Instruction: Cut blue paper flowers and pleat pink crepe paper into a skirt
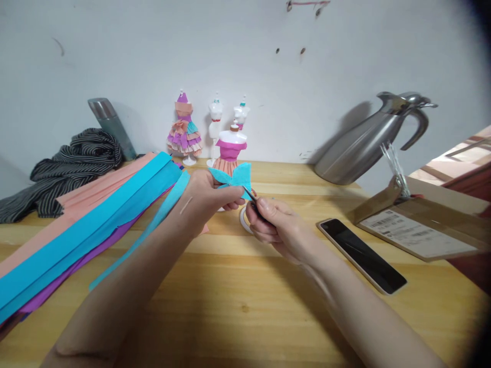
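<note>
Paper (241, 175), turquoise and drawn narrow at its middle, pinched between thumb and fingers of the left hand (209, 191), with flared ends just above that grip, its long axis running roughly crosswise. Right hand (270, 220) closed around a slim dark tool (251, 196), its exact kind too small to tell, slanting up and leftward from the grip to the paper's lower right edge, beside the left thumb. Right hand nearer to that edge, left hand nearer to the narrow middle; contact between tip and paper impossible to confirm.

Just beside the right grip, partly hidden behind its fingers, a white ring (242, 220) on the tabletop (230, 306). Beyond both grips, a small pink-topped dress form (231, 145), with a ruffled form (184, 133) farther back. Left of the left grip, a loose turquoise strip (163, 212), then layered strips (95, 214). Right of the right grip, a phone (362, 255), then a carton (422, 232), with a metal jug (360, 143) farther back.
</note>
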Action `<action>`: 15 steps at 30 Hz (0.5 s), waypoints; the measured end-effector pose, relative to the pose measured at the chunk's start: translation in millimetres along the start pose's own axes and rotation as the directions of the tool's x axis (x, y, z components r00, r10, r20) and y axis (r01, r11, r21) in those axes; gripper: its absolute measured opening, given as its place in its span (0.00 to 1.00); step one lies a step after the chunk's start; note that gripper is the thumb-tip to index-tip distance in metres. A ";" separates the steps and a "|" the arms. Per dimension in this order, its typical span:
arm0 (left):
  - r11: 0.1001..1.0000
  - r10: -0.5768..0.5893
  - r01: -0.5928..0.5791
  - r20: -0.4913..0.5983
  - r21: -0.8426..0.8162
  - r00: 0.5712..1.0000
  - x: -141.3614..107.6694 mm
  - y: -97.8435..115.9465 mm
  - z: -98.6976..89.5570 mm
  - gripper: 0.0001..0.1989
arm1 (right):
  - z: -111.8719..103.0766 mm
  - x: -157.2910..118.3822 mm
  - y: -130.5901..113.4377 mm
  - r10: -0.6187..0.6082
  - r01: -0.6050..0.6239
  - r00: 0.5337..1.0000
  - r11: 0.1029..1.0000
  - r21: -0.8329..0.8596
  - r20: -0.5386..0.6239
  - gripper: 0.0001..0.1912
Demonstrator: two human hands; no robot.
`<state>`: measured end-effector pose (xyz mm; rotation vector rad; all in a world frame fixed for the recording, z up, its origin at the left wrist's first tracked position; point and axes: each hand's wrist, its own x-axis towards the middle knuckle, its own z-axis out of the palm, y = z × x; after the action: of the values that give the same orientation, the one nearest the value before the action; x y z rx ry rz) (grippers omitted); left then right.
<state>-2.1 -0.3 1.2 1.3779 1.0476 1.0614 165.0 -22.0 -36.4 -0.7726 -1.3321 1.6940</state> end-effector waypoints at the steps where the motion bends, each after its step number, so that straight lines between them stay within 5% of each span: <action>1: 1.000 -0.001 0.001 -0.001 0.002 1.000 0.2 1.1 -0.3 0.05 | -0.1 -0.2 -0.2 0.004 -0.004 1.000 1.000 -0.002 0.002 0.23; 15: 0.999 -0.023 0.021 0.054 0.031 0.998 0.3 7.9 -6.0 0.04 | -0.4 -1.8 -1.4 0.018 -0.016 0.999 0.999 -0.051 0.037 0.23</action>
<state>-7.6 0.9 9.3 1.4091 1.0410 0.9902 166.5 -23.3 -35.1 -0.7864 -1.4028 1.7014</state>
